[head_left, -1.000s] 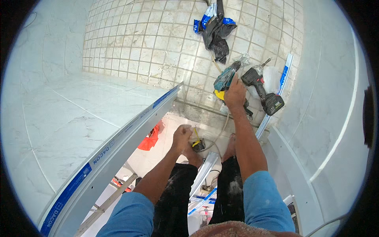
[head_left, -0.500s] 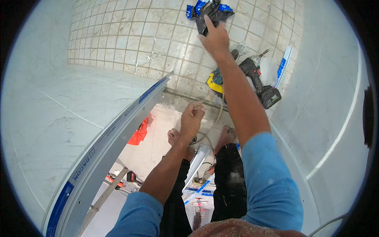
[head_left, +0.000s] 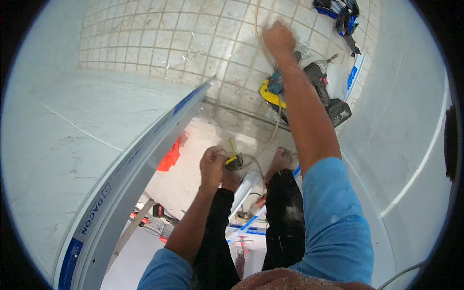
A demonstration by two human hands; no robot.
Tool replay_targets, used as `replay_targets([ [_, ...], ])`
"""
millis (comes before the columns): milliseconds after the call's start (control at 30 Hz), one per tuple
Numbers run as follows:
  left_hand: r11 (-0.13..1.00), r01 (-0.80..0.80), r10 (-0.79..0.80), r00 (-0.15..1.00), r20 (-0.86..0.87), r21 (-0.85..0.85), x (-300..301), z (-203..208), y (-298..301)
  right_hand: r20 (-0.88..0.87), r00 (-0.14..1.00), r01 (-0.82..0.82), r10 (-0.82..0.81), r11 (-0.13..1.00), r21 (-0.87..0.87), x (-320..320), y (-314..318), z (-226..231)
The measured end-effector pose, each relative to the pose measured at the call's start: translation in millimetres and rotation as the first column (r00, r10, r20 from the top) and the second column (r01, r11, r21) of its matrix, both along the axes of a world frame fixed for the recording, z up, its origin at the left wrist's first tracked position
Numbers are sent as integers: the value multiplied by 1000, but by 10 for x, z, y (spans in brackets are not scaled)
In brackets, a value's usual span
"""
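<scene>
My right hand (head_left: 279,41) is stretched far out over the tiled floor, its fingers curled in; whatever may be inside them is hidden. A thin beige cord (head_left: 259,31) runs just left of it. My left hand (head_left: 211,166) hangs low over the pale floor with its fingers curled, and I see nothing in it. Close to its right is a black and yellow tape measure (head_left: 234,162) with a short bit of blade out. A blue-black plastic wrapper (head_left: 344,19) lies crumpled at the far right. Under my right forearm are a cordless drill (head_left: 316,79) and a yellow-teal tool (head_left: 270,92).
A long metal profile (head_left: 140,159) with blue film slants along the left, its far end near the raised floor edge (head_left: 241,113). A blue-white strip (head_left: 355,77) lies by the right wall. Red plastic (head_left: 170,157) and more profiles (head_left: 244,193) lie near my feet.
The plastic wrapper has shifted right, away from my right hand, uncovering the cord. My right hand's fingers have closed. My left hand has drawn back to the left, showing the tape measure.
</scene>
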State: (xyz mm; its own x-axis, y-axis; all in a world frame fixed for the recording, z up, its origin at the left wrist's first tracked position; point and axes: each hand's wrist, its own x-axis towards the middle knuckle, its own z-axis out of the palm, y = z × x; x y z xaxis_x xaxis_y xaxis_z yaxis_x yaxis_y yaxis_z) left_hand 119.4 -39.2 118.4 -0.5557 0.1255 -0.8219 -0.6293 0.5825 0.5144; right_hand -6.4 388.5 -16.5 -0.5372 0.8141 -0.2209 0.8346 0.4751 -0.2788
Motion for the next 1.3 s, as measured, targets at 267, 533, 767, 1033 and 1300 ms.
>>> replay_targets([
  [267, 953, 303, -279, 871, -405, -4, -722, -390, 1308, -10, 947, -318, 322, 930, -182, 224, -473, -30],
  [533, 867, -49, 81, 996, -43, 496, -1874, -628, 3017, -446, 797, -496, 407, 863, -98, 1077, -1034, 1054],
  [767, 847, 420, -272, 868, -415, 325, -1285, 249, 2494, -168, 521, -266, -837, 28, -964, 918, -228, 804],
  [1033, 819, 296, -359, 932, 37, 492, -700, 497, 1439, -33, 242, -391, -970, -67, -918, 203, 54, -396],
  [1300, 768, -449, 229, 858, 460, 456, -1118, -734, 2362, 56, 161, -329, -985, -107, -938, 1800, -841, 624],
])
